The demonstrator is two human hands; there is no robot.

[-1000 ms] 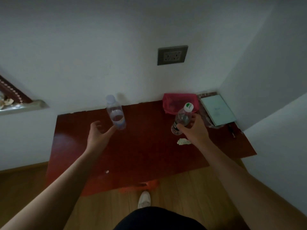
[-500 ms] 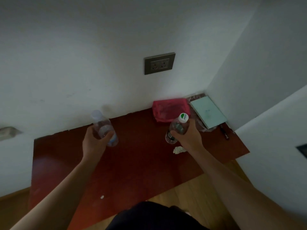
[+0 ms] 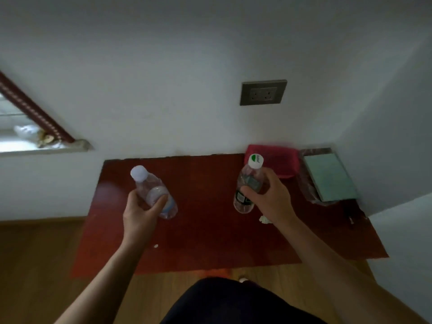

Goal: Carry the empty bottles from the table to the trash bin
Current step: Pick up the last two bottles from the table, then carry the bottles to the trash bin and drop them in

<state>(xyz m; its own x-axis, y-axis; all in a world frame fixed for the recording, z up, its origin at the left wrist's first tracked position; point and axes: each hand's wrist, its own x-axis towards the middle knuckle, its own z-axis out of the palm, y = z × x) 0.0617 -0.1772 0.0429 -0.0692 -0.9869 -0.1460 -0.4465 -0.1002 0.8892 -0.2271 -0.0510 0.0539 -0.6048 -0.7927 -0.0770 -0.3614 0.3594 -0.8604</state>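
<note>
Two bare forearms reach forward from the bottom of the view, over a dark garment and a wooden floor, out above a red-brown counter whose far edge meets a white wall. Just past the counter's near edge, left of the middle, lies a small white speck. Farther in, toward the left edge, the left hand has its fingers and thumb curled round the lower half of a clear white-capped bottle, which leans with its cap toward the far left corner. Right of the middle, the right hand wraps its fingers and thumb round the body of a clear green-capped bottle with a dark label band; it stands nearly upright, cap tipped slightly toward the far edge. Whether either bottle's base touches the counter cannot be told. A crumpled white scrap lies on the counter just beside the right wrist. Along the far edge, behind the right hand, sits a red pouch, and in the far right corner a pale green book rests on clear wrapping. A small dark object, too blurred to identify, lies near the right edge. On the wall above the pouch is a grey double socket; a window sill shows far left.
</note>
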